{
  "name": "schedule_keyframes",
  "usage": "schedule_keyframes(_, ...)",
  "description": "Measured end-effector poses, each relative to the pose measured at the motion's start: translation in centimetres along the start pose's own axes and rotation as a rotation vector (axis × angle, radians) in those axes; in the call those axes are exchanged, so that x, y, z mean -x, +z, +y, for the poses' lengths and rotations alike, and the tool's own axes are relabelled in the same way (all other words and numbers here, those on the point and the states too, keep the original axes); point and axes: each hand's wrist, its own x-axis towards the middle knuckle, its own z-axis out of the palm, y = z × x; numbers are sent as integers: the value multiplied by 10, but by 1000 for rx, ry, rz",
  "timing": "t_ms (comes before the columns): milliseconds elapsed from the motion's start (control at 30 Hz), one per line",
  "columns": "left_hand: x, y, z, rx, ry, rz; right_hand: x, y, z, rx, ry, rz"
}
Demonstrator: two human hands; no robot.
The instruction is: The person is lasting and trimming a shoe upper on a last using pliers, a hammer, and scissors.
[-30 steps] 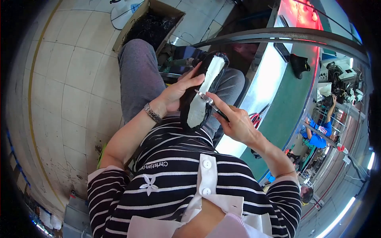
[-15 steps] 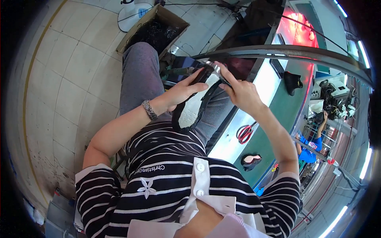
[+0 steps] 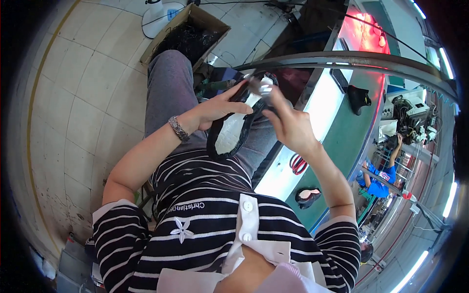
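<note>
A black shoe upper [image 3: 230,136] rests sole side up above my lap, its underside white and its black edge folded in around it. My left hand [image 3: 217,108] grips it from the left, thumb pressed on the white underside and fingers beneath. Closed around a hand tool with a shiny metal head [image 3: 264,90], my right hand [image 3: 294,126] is at the far part of the shoe. Motion smears the tool, so its exact kind and whether it touches the shoe cannot be made out.
Red-handled scissors [image 3: 298,165] lie on the bench at right, near a small dark shoe [image 3: 308,197]. Farther along stands another black shoe [image 3: 359,99]. A metal bar [image 3: 342,59] crosses beyond my hands. A cardboard box [image 3: 221,38] holds black scraps; a co-worker [image 3: 380,181] is at far right.
My right hand has shifted slightly down and left with the tool, which is now blurred. More of the shoe's far end shows. My left hand keeps its hold.
</note>
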Motion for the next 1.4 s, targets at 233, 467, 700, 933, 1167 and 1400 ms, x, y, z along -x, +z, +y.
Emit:
schedule_keyframes(233, -1, -11, -13, -6, -59, -22, -2, -16, -19, -48, 48, -120)
schedule_keyframes(467, 18, -13, -48, 396, 39, -139, -2, -9, -25, 79, 178, -379)
schedule_keyframes(700, 26, -5, -78, 567, 87, -77, 18, -33, -38, -41, 185, -498)
schedule_keyframes(933, 32, 7, -66, 610, 79, -94, 29, -16, -57, 407, -58, -333)
schedule_keyframes(1167, 28, 18, -60, 385, 155, 49, 36, -7, -28, 155, 7, -400)
schedule_keyframes(1400, 25, 14, -76, 15, 322, 190, 5, -53, -53, -37, 31, -192)
